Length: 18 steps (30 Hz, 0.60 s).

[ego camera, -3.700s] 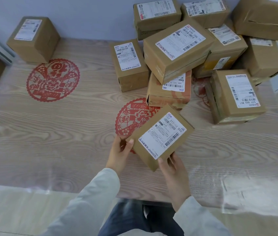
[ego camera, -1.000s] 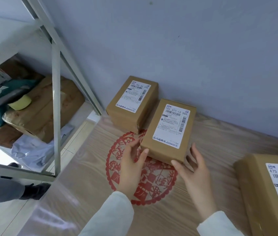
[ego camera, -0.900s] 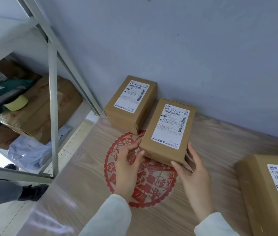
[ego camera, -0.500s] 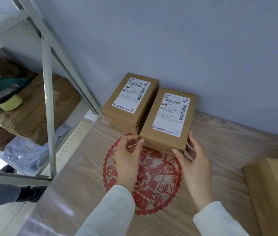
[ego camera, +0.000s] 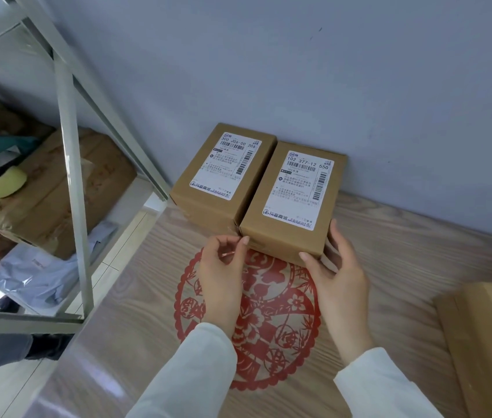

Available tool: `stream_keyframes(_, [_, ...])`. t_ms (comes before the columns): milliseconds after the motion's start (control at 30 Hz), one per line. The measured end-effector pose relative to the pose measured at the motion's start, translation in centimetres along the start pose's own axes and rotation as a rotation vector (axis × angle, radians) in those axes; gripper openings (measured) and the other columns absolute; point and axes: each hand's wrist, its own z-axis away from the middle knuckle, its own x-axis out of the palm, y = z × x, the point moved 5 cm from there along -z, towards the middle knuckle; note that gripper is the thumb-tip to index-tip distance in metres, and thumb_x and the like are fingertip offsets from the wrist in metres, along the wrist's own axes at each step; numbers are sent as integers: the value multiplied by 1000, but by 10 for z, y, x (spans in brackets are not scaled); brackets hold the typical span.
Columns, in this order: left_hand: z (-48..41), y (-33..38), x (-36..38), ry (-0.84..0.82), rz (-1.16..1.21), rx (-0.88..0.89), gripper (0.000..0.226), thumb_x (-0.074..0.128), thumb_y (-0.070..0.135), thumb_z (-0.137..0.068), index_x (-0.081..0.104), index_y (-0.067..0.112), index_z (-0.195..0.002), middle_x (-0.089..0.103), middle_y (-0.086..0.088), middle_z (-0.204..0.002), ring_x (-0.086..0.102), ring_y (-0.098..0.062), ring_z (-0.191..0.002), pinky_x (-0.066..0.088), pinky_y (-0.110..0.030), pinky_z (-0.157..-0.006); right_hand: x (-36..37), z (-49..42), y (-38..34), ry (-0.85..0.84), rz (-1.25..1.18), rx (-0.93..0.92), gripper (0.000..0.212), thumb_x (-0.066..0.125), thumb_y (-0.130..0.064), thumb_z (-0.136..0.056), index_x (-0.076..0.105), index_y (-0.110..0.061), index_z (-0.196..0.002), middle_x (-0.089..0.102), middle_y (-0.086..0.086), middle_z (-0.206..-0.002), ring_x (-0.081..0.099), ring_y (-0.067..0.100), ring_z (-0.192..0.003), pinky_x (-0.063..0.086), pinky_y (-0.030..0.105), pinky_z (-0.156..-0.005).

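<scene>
Hands at work, our left hand [ego camera: 223, 267] and right hand [ego camera: 339, 268] at the near corners of the parcel [ego camera: 293, 200]
Our right hand cups the near right corner, fingers straight along the side and thumb on the near face; our left hand is loosely curled, gripping nothing, one fingertip touching the near left corner. The parcel stands on the table [ego camera: 404, 267] against the wall [ego camera: 359, 86], side by side with a second parcel [ego camera: 223, 173], its near edge over a red paper-cut [ego camera: 253, 342]; shelving [ego camera: 73, 176] further left, another box [ego camera: 480, 357] well apart at right
</scene>
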Motion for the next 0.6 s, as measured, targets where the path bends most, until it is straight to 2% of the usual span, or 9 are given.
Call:
stream_keyframes(167, [6,4,-1,-11,-7,9,6,67,29,-87,62,25,-87,66,10,-88,60,0,-82,45,-10,-74,1,0,0,-12,21,3,73,71,-18,-83,33,-29,-145,48,-6,-140,48,-5,-115,36,-5,-83])
stream_keyframes(200, [9,4,-2,-12,-9,14,6,67,29,-87,62,25,-87,66,10,-89,59,1,-82,45,-9,-74,0,1,-1,-27,22,7,76,71,-19,-83,30,-29,-146,45,-8,-142,46,-6,-118,38,0,-90])
stream_keyframes(267, [19,7,-2,-25,-10,20,5,66,29,-88,63,24,-89,66,12,-90,59,3,-83,44,-9,-75,-9,4,-3,-48,63,18,85,72,-26,-81,21,-29,-149,37,-10,-148,38,-1,-130,37,21,-108])
stream_keyframes(333, [36,9,1,-49,-13,15,5,65,28,-88,63,24,-89,66,11,-91,60,1,-85,44,-14,-79,-26,14,-3,-45,116,44,92,73,-34,-79,17,-29,-150,30,-9,-152,31,7,-139,30,35,-115])
stream_keyframes(467, [89,19,15,-166,30,-22,3,64,23,-89,61,23,-88,65,9,-88,61,-3,-86,47,-12,-72,-85,53,-4,23,139,72,89,73,-39,-76,23,-28,-148,33,-6,-150,35,11,-136,32,36,-114])
stream_keyframes(500, [105,20,21,-199,50,-33,5,65,21,-89,61,23,-89,65,9,-87,61,-3,-85,49,-13,-74,-103,65,-5,50,147,81,87,72,-40,-75,26,-28,-147,36,-5,-149,38,12,-134,33,37,-113])
stream_keyframes(567, [139,22,36,-286,83,-56,8,66,17,-88,60,22,-91,65,7,-88,62,0,-82,49,-15,-77,-141,88,-7,126,162,76,83,69,-45,-72,32,-29,-144,40,-5,-144,42,11,-129,35,33,-109])
stream_keyframes(600, [157,22,45,-337,100,-64,11,66,14,-87,59,21,-92,65,6,-90,61,4,-80,48,-12,-76,-160,99,-6,169,162,66,80,66,-46,-70,35,-29,-142,41,-8,-140,43,9,-126,35,30,-107])
